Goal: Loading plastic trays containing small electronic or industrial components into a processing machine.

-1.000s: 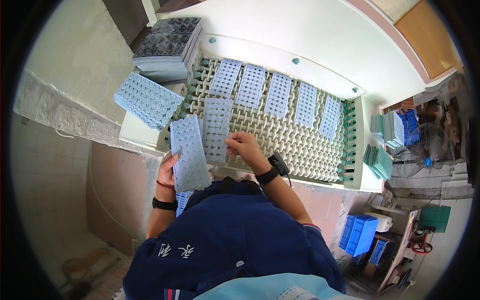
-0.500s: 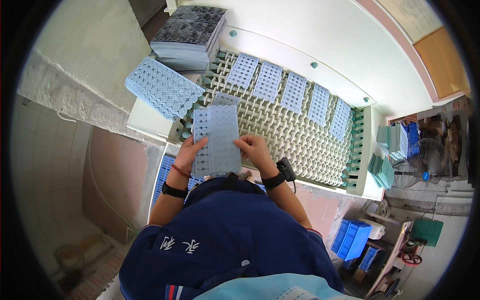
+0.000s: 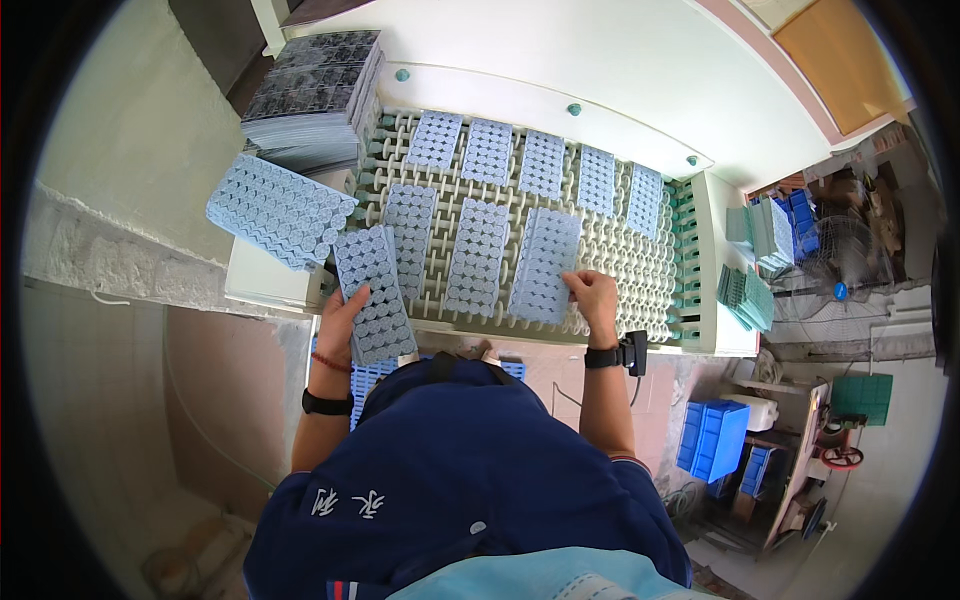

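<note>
Pale-blue, scallop-edged sheet [image 3: 543, 262] of round discs is pinched by right fingers [image 3: 576, 281]; left fingers [image 3: 356, 298] hold a similar stack [image 3: 378, 305].

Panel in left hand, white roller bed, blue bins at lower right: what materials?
Blue panel in the left hand: rigid board, perhaps laminate or coated metal, matte; no visible sag, scalloped edges.
Roller bed: likely moulded plastic, dull off-white; repeated, near-identical discs.
Blue bins: probably plastic, smooth; even colour, soft sheen.
</note>
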Tool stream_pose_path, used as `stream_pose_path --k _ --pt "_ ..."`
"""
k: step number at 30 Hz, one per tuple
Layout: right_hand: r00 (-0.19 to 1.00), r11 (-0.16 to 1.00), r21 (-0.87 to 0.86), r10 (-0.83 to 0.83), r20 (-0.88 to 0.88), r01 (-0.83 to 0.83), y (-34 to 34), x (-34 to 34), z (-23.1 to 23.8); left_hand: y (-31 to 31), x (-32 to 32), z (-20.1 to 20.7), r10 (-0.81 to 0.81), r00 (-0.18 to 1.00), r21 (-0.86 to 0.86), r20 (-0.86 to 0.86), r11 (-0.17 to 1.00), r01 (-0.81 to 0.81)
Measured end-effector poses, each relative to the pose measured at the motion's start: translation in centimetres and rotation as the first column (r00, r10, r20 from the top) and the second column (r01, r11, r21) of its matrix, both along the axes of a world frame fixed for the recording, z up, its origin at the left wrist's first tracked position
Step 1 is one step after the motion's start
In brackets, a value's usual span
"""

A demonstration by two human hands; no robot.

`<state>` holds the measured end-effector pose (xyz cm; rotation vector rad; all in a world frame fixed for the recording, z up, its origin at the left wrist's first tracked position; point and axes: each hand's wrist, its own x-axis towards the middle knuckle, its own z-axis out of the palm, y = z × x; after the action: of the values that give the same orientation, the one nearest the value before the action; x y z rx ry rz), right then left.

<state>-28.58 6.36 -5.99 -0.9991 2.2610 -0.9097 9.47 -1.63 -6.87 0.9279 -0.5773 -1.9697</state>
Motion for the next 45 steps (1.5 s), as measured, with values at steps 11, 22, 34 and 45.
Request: stream_pose_path --k 11,22,34,45 --pt "0.914 0.958 0.016 -0.266 -0.307 0.285 6.2 -12.8 1.0 0.0 -0.6 -0.2 -0.053 0.998 0.007 -0.034 0.999 0.053" --pt "0.906 0.98 -0.192 -0.027 -0.422 -0.06 2.2 -3.7 1.5 0.7 -1.8 1.5 -0.075 0.992 0.016 -0.097 0.997 0.077" --pt "0.551 0.676 -0.063 0.539 -0.637 -0.734 -6.7 8.3 -1.1 1.6 -1.5 0.7 -0.051 0.997 0.011 -0.058 0.999 0.051" --pt "0.66 0.865 0.048 0.416 -0.626 -0.499 -4.8 3.9 -0.4 2.7 0.2 0.1 -0.027 0.971 0.016 -0.238 0.999 0.032"
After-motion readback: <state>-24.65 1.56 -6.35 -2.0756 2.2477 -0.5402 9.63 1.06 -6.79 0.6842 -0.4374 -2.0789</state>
